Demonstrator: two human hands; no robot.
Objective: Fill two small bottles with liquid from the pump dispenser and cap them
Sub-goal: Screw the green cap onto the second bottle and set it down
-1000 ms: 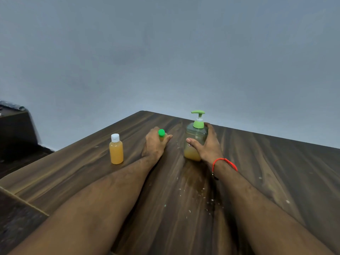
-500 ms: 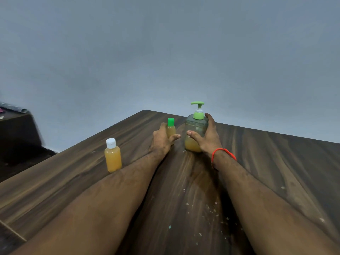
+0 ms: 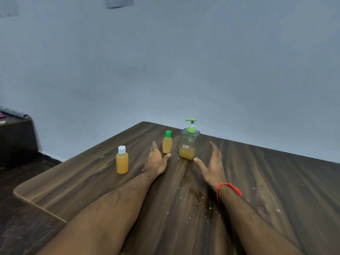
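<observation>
A pump dispenser (image 3: 189,143) with a green pump head stands upright on the dark wooden table (image 3: 266,181), holding orange liquid in its lower part. Just left of it stands a small bottle with a green cap (image 3: 167,143), full of orange liquid. Farther left is a second small bottle with a white cap (image 3: 122,161), also full. My left hand (image 3: 156,161) rests open on the table just in front of the green-capped bottle, apart from it. My right hand (image 3: 211,164) is open to the right of the dispenser, holding nothing.
A wet stain (image 3: 196,193) and small crumbs lie on the table between my forearms. The table's left edge and rounded corner (image 3: 16,191) are near. A dark cabinet (image 3: 16,137) stands at the left against the blue wall.
Both hands have let go: the left released the green-capped bottle, the right released the dispenser, and both drew back with fingers spread. The view has tilted upward.
</observation>
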